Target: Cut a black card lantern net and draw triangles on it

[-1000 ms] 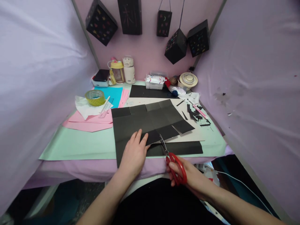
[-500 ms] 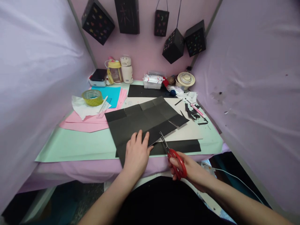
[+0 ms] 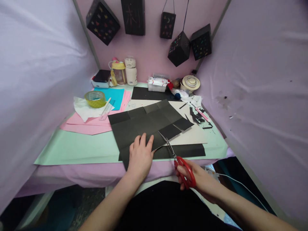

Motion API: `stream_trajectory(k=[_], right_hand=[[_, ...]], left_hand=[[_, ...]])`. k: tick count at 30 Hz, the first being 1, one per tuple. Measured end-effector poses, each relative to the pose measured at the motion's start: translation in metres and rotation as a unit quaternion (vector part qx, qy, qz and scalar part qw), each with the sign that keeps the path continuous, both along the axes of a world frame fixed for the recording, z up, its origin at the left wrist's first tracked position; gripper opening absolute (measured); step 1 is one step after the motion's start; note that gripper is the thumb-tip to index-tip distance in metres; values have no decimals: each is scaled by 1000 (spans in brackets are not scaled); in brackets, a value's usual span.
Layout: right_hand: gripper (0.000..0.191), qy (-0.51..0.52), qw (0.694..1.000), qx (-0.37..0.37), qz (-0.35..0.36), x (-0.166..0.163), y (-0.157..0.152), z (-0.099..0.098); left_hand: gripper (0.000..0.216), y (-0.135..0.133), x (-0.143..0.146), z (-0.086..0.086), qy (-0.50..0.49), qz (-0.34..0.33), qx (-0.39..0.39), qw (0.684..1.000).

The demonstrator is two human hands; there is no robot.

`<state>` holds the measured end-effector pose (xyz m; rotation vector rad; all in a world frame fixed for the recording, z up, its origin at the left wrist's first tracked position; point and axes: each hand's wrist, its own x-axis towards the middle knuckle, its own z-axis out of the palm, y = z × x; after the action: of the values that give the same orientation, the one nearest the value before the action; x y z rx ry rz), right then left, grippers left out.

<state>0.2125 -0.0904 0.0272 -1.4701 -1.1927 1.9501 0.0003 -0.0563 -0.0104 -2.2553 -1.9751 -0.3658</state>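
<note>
A large sheet of black card (image 3: 141, 123) with crease lines lies at a slant over the table. My left hand (image 3: 141, 155) grips its near edge, fingers spread on top and thumb partly hidden below the edge. Red-handled scissors (image 3: 184, 172) are in my right hand (image 3: 190, 176), fingers through the loops. Their blades are at the sheet's lower right edge, where a slit runs inward. Another slit shows farther right along that edge. Under the sheet are a white board (image 3: 192, 136) and a black strip (image 3: 183, 151).
Black scraps (image 3: 197, 117) and a pink pen-like tool (image 3: 202, 114) lie at right. Left are pink paper (image 3: 89, 128), blue paper (image 3: 117, 96) and a tape roll (image 3: 95, 99). Behind stand bottles (image 3: 131, 72) and a marker box (image 3: 157, 85). Black boxes (image 3: 179, 49) hang above.
The scissors have cut a slit into the card's edge beside my left hand. My right hand has drawn back slightly toward me and right. My left hand stays on the sheet.
</note>
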Motion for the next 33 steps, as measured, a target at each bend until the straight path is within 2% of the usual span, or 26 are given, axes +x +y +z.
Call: stream_trajectory(k=[13,20,33], right_hand=[[59,-8,1000,-10,-4,-9,8,-6],[54,1,1000,0,-10,-22,21,-1],[50,15,1000,4,-14,-24,18,-2]], left_hand=[[48,0,0,-2,-17,9,2,1000],[49,-1,0,-3,-16,5,5,1000],[48,-1,1,-5,-27,7,6,1000]])
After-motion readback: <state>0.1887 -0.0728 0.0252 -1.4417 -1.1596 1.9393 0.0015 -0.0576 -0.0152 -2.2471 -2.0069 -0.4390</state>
